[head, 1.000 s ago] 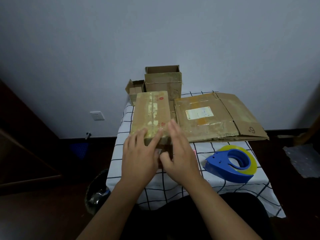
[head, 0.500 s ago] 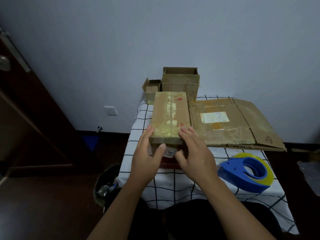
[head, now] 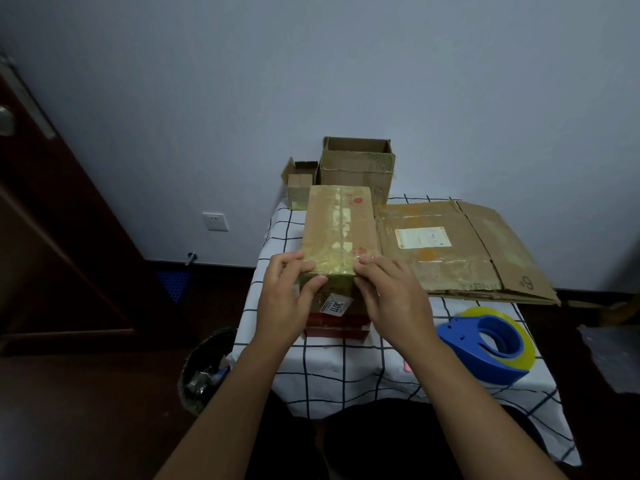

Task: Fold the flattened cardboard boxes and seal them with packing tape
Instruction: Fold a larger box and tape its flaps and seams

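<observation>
A folded, taped brown cardboard box [head: 339, 226] stands on the checked tablecloth [head: 332, 362]. My left hand [head: 285, 299] grips its near left corner, fingers over the top edge and thumb on the front face. My right hand [head: 391, 299] holds the near right corner, fingertips on the top edge. A flattened cardboard box [head: 450, 251] with a white label lies to the right. A blue tape dispenser [head: 488, 344] with a yellowish roll sits at the front right.
An open cardboard box [head: 356, 168] and a smaller open box [head: 299, 181] stand at the back by the wall. A bin [head: 204, 368] sits on the floor to the left of the table. A dark wooden door [head: 52, 237] is at the far left.
Both hands slid from lying over the box's near end to gripping its two near corners. The camera view swung left and moved closer.
</observation>
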{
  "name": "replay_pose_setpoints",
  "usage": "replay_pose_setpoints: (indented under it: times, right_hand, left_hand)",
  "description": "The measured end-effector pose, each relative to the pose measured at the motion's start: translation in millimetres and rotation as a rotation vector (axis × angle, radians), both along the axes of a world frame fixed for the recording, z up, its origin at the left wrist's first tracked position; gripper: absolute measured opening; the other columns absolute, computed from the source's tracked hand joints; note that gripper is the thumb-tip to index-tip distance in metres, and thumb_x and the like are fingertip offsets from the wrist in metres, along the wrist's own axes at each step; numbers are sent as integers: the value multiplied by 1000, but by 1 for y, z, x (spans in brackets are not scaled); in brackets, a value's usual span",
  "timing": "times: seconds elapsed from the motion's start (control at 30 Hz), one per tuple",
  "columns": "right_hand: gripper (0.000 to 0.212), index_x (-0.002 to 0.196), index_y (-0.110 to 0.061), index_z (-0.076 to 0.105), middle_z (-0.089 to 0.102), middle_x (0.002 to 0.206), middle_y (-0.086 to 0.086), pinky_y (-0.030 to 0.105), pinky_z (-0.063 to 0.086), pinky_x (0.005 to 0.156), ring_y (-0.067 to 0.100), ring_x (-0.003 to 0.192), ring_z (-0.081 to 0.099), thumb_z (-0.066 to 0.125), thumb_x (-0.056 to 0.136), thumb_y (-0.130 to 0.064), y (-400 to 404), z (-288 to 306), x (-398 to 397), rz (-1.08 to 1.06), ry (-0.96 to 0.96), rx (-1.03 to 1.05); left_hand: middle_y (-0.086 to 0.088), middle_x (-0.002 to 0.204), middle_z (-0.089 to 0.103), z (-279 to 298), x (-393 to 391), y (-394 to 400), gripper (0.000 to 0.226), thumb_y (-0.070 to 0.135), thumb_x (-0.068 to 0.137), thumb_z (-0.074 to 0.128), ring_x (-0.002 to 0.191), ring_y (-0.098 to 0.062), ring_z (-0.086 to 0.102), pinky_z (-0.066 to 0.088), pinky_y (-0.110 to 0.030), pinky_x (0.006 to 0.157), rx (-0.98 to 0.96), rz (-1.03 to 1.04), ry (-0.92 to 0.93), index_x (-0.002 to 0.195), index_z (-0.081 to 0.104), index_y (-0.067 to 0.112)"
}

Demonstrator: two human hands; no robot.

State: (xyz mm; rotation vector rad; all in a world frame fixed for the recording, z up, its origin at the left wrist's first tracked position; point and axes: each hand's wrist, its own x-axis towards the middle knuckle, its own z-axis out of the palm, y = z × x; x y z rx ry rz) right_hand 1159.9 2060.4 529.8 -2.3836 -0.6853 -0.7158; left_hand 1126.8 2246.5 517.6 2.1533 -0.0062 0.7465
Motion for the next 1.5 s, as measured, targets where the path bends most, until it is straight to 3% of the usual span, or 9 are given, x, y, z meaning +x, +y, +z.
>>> replay_pose_setpoints:
  times: [0.1,0.23,0.43,0.7,0.87,0.97,1.13,1.23,1.5]
  right_hand:
    - [24,108,-15,69,67,114,-4,38,55,73,24,104,55,54,95,-29,-1,-8,2,27,-12,15]
    - [33,109,-15,69,65,118,-4,29,45,83,20,107,48,62,89,-41,-1,-11,2,23,28,54]
    - [25,89,-13,63,62,99,-2,32,44,71,19,91,39,63,89,-38,16,-6,3,-62,-14,73]
    - [30,108,-16,70,65,117,-5,27,42,79,23,103,50,49,95,-33,-1,-12,7,37,31,76]
    - [29,117,-18,70,64,123,-7,17,33,91,20,111,48,55,95,-28,-11,-10,8,119,112,99]
    - [25,117,-17,70,65,122,-6,23,36,91,23,110,50,62,93,-14,-11,-11,9,96,108,91]
    - [27,116,-16,71,66,122,-5,2,23,96,27,112,55,56,93,-18,-7,-9,6,90,130,104]
    - [29,116,-17,71,66,122,-5,1,21,97,28,114,55,55,92,-19,-6,-8,5,87,156,117]
    - [27,117,-17,70,65,123,-6,3,23,97,27,116,53,60,93,-13,-7,-9,5,98,159,127]
  left_hand:
    - [9,124,46,-3,-2,4,23,19,87,73,113,14,43,33,0,91,-6,-41,4,108,67,13]
    - [13,123,40,-2,-2,3,32,37,86,72,117,-6,47,42,-17,91,-8,-66,31,109,64,17]
    - [12,115,41,1,4,-7,53,58,80,67,111,-16,51,48,-28,82,13,29,24,106,64,13]
    - [22,111,46,3,6,9,11,18,88,71,111,15,45,40,-10,87,-54,-78,33,97,67,23]
    - [21,125,51,5,-2,17,29,15,93,65,119,10,47,42,-7,92,-162,-183,75,104,63,42]
    - [20,121,56,9,-2,14,36,7,92,64,117,6,52,43,-9,92,-179,-142,56,103,65,41]
    - [14,112,65,9,-15,-5,25,7,91,66,104,6,62,50,-12,83,-551,-5,95,102,58,28]
    - [14,103,67,3,-25,-15,18,9,94,62,96,8,63,47,-7,76,-550,72,48,98,61,26]
    - [10,100,70,0,-12,-6,18,15,98,56,95,-10,67,56,-34,88,-581,110,124,97,65,31]
